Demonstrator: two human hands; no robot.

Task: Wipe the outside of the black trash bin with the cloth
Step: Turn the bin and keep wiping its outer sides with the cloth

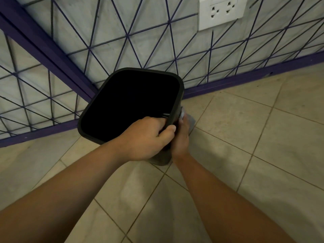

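Bin [129, 102], black, stands at frame centre on the tiled floor [245, 155], in the wall corner. Left hand [145, 139] grips its near rim. Right hand [181, 137] presses the grey cloth [190, 122] against the right outer wall; its fingers are hidden. Wiping looks underway; next, turn the bin for unwiped sides.

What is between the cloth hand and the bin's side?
Nothing visible. The right hand holds the cloth against the bin on its right outer wall, while the left hand grips the rim just above it.
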